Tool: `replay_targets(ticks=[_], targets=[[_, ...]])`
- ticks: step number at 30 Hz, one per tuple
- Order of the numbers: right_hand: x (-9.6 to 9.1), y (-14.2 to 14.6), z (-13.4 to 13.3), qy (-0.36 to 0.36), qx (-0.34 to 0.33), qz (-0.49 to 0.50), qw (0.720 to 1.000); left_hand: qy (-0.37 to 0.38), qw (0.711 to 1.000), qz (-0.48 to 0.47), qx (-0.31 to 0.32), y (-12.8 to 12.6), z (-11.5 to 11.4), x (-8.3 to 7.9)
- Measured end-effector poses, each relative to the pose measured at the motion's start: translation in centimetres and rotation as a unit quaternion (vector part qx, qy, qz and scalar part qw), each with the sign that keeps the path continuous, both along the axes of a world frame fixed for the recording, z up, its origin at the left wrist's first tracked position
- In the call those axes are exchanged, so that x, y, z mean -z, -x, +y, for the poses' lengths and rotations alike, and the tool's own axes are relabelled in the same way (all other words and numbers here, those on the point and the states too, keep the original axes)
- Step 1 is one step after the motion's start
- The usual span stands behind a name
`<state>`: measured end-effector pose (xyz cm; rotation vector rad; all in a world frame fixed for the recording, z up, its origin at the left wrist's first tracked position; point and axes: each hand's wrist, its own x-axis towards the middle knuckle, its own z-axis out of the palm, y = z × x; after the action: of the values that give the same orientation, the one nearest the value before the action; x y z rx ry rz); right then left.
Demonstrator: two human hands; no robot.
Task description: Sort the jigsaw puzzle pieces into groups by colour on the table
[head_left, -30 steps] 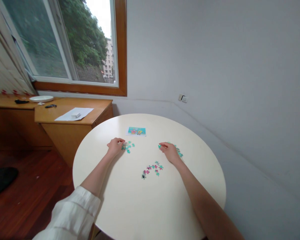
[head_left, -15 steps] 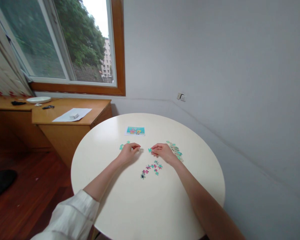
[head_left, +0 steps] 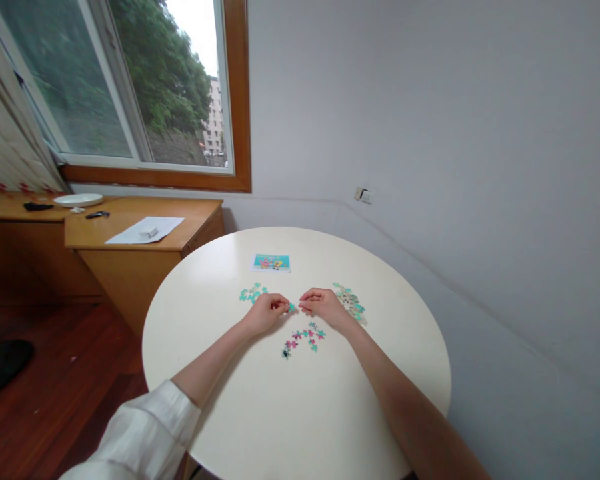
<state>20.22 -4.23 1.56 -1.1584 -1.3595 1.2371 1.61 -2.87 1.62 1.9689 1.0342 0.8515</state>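
Note:
On the round cream table, my left hand and my right hand meet near the middle, fingertips almost touching. Both are pinched around small teal puzzle pieces held between them. A loose cluster of teal pieces lies left of my left hand. A pile of teal and pale pieces lies right of my right hand. Pink and teal pieces are scattered just in front of both hands. A small reference picture card lies farther back on the table.
A wooden desk stands to the left below the window, with a sheet of paper, a white plate and small dark items on it. The grey wall runs close behind and right of the table. Wooden floor lies left.
Both hands left the side piles and came together at the table's middle, each carrying a teal piece. The left cluster of pieces is uncovered again.

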Motion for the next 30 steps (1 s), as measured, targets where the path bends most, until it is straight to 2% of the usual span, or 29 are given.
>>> replay_targets(ticks=[4, 7, 11, 13, 16, 19, 24, 30], targets=[[0.3, -1.0, 0.6, -0.025, 0.055, -0.003, 0.998, -0.014, 1.0, 0.01, -0.01, 0.1, 0.4, 0.3], [0.4, -2.0, 1.1, -0.045, 0.135, 0.002, 0.99, -0.04, 0.998, 0.016, -0.037, 0.7, 1.2, 0.2], [0.6, -3.5, 1.7, -0.057, 0.218, 0.0, 0.974, -0.043, 0.992, -0.008, -0.122, 2.9, 3.2, -0.3], [0.8, -4.1, 1.9, -0.067, 0.24, -0.009, 0.968, -0.038, 0.984, -0.037, -0.169, 4.3, 4.2, -0.5], [1.2, -4.6, 2.1, -0.087, 0.26, -0.031, 0.961, -0.025, 0.977, -0.043, -0.206, 5.7, 5.3, -0.2], [1.6, -4.8, 2.3, -0.106, 0.265, -0.06, 0.957, -0.008, 0.98, -0.038, -0.197, 6.0, 5.5, 0.4], [2.1, -5.3, 2.4, -0.132, 0.264, -0.12, 0.948, -0.002, 0.987, -0.022, -0.161, 4.7, 4.8, 1.2], [1.7, -6.5, 1.9, -0.174, 0.328, -0.197, 0.907, -0.055, 0.976, 0.124, -0.17, 3.8, 3.6, 0.8]])
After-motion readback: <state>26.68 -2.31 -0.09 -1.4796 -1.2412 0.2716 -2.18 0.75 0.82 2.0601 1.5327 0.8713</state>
